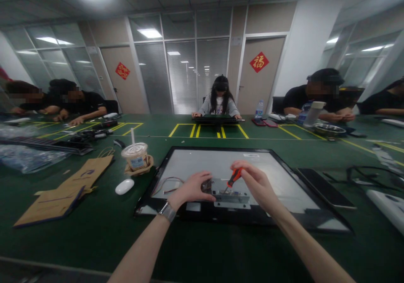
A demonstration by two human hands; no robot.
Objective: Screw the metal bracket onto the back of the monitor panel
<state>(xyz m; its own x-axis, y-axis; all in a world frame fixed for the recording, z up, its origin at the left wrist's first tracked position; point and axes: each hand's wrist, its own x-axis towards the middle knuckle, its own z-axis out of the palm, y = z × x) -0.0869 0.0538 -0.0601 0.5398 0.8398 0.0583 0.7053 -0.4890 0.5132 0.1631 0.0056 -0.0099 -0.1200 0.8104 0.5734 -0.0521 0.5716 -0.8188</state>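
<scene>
A flat display panel (202, 158) with a black frame lies on the green table, its pale back facing up. Near its front edge sits a metal bracket (232, 205) with a small circuit board on it. Thumb and fingers of my left hand (191, 187) are curled round the bracket's left end, partly hiding it. My right hand (256, 182) grips the handle of a red and black screwdriver (234, 177). The screwdriver is tilted, its tip down at the bracket; exactly where it touches is too small to tell. A thin cable (167, 181) lies left of my left hand.
To the left are a white mouse (124, 186), an iced drink cup (135, 156) and a paper bag (75, 182). A black phone-like slab (326, 187) and a white device (388, 209) lie right. Several people sit around the table; one across handles a dark panel (217, 120).
</scene>
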